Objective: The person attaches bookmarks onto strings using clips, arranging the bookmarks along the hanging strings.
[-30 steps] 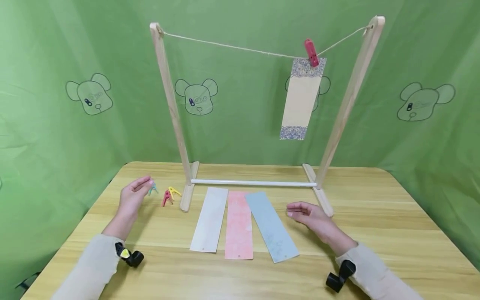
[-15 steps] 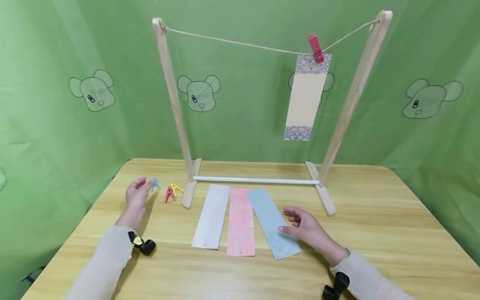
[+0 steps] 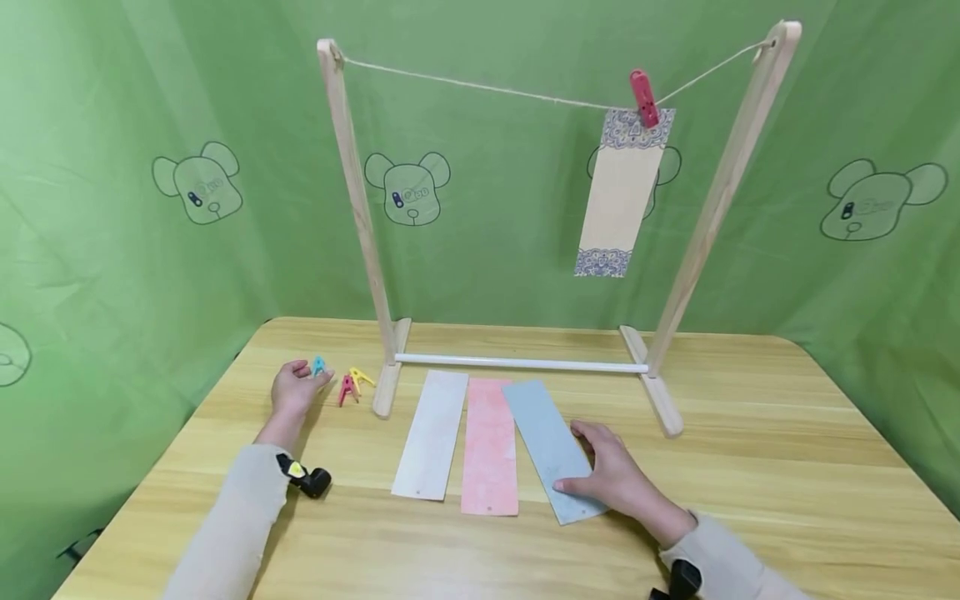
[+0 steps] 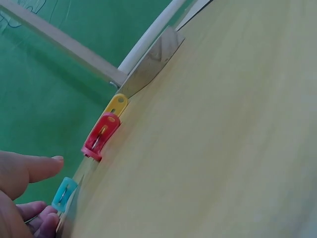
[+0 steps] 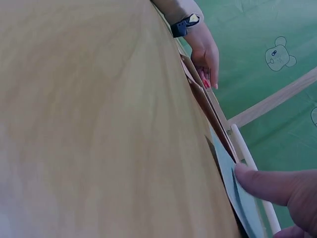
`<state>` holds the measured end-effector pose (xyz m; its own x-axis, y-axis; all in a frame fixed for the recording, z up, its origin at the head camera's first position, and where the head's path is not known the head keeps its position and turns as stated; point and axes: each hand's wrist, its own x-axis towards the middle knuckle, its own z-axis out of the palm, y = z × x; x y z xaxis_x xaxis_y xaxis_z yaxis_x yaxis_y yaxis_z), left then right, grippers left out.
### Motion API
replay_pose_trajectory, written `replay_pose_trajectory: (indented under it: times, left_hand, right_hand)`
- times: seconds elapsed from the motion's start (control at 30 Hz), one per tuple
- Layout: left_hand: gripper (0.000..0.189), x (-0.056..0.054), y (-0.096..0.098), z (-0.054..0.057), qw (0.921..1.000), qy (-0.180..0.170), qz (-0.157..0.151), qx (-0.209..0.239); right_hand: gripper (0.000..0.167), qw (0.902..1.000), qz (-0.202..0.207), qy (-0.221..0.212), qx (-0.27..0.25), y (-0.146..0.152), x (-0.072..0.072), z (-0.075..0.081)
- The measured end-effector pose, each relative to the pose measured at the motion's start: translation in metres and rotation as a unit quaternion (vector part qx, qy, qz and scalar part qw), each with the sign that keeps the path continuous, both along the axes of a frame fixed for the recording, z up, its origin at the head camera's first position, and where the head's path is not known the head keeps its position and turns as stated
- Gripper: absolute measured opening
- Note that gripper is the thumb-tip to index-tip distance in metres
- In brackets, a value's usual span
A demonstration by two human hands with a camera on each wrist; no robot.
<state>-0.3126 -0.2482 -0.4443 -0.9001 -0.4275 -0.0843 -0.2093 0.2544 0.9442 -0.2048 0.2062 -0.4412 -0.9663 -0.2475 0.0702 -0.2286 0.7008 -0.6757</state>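
My left hand [image 3: 295, 390] is beside a teal clothespin [image 3: 318, 365], thumb and fingers apart around it. In the left wrist view the thumb stands clear of the teal clothespin [image 4: 64, 194], while the fingers are close behind it. My right hand [image 3: 609, 471] reaches over the pale blue paper strip [image 3: 543, 433], its thumb at the strip's left side and its fingers by the right edge. The right wrist view has the thumb [image 5: 257, 184] at the strip's surface; firm contact cannot be judged. A pink strip [image 3: 490, 450] and a white strip [image 3: 432, 437] lie alongside.
A red clothespin [image 3: 347, 389] and a yellow clothespin [image 3: 361, 377] stand right of the left hand. Behind the strips rises a wooden frame [image 3: 360, 208] with a string [image 3: 480, 86]. A red clothespin [image 3: 643, 98] holds a patterned strip [image 3: 621, 196] on it.
My right hand has moved left and down, from beside the blue strip to over it. My left hand has shifted slightly around the teal clothespin, thumb now farther from the fingers.
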Motion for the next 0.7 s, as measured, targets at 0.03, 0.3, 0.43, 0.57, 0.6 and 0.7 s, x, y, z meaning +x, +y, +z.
replay_pose_trajectory:
  times: [0.03, 0.3, 0.43, 0.57, 0.6, 0.7]
  left_hand:
    - [0.062, -0.0003, -0.0009, -0.0003, 0.9999, -0.006, -0.004, -0.016]
    - [0.063, -0.0021, -0.0026, -0.0024, 0.9923, -0.029, -0.032, -0.116]
    - [0.062, -0.0025, -0.0008, -0.0028, 0.9861, -0.017, -0.038, -0.161]
    - [0.058, -0.0017, -0.0014, -0.0031, 0.9814, -0.007, -0.030, -0.190]
    - [0.057, -0.0013, -0.0017, -0.0030, 0.9807, -0.007, -0.028, -0.193]
    - [0.053, -0.0016, -0.0025, -0.0034, 0.9798, -0.007, -0.025, -0.198]
  right_hand:
    - [0.092, 1.0000, -0.001, 0.001, 0.000, -0.0005, -0.0001, -0.0001]
    - [0.103, 0.9994, -0.013, -0.032, -0.005, 0.0002, -0.0013, 0.0032]
    - [0.100, 0.9991, -0.019, -0.038, 0.000, 0.0027, -0.0032, 0.0048]
    - [0.096, 0.9990, -0.019, -0.040, -0.008, 0.0044, -0.0051, 0.0053]
    - [0.095, 0.9989, -0.019, -0.042, -0.010, 0.0048, -0.0057, 0.0052]
    - [0.089, 0.9988, -0.023, -0.041, -0.012, 0.0066, -0.0071, 0.0054]
